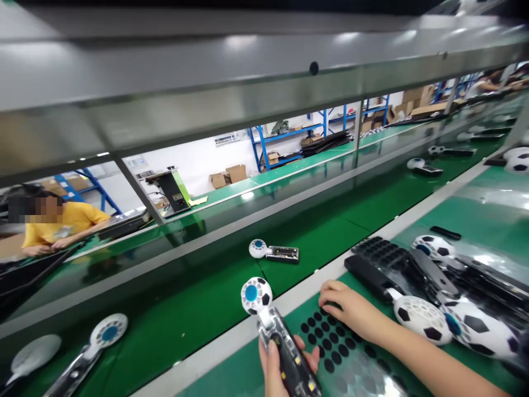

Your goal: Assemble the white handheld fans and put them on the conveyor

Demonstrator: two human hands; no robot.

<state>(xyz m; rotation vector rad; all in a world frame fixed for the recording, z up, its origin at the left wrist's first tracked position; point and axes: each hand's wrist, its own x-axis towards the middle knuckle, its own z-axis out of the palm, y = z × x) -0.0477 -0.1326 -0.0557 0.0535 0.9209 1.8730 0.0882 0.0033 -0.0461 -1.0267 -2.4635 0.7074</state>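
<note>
My left hand is closed round the open handle of a small hand fan whose round soccer-patterned head with a blue centre points away from me. My right hand reaches over a clear sheet of black round pads on the green bench. Its fingers are curled down with the tips on the pads; whether they pinch one is hidden.
A green conveyor belt runs past with more fan units. Finished soccer-ball fans and black handle covers pile at my right. A person in a yellow shirt works across the line. A metal shelf hangs overhead.
</note>
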